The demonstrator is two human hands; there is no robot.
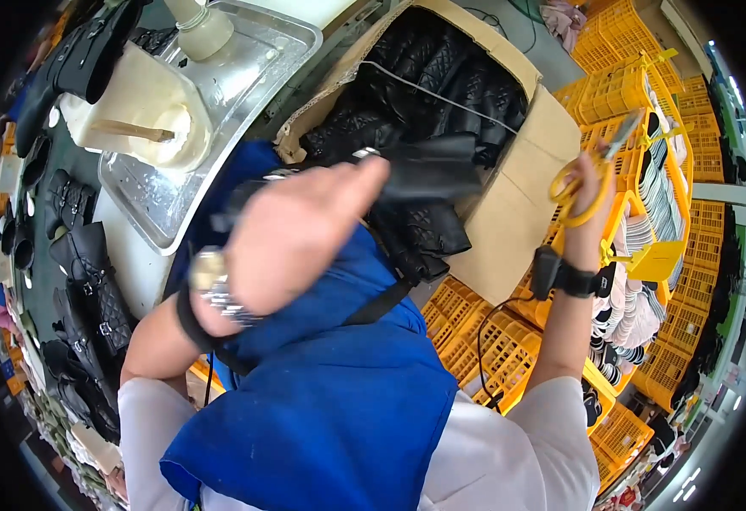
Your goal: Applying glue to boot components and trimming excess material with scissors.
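My left hand (305,230), smeared by motion, is closed on a black leather boot upper (433,173) in front of my blue apron (330,366). The fingers' undersides are hidden, and the piece sticks out past them toward the right. Out to the right, my right hand (593,183) grips a pair of scissors (563,189) by its yellow handles, blades pointing up and away. Beyond my left hand, a cardboard box (530,196) holds several black quilted boot uppers (420,72). Another quilted upper (433,230) hangs over its near side.
On the left, a metal tray (258,81) carries a white glue container (190,136) with a wooden-handled brush (130,129). Black boots (92,264) lie on the green surface beyond. Yellow crates (484,332) stand at the right, some filled with stacked insoles (658,200).
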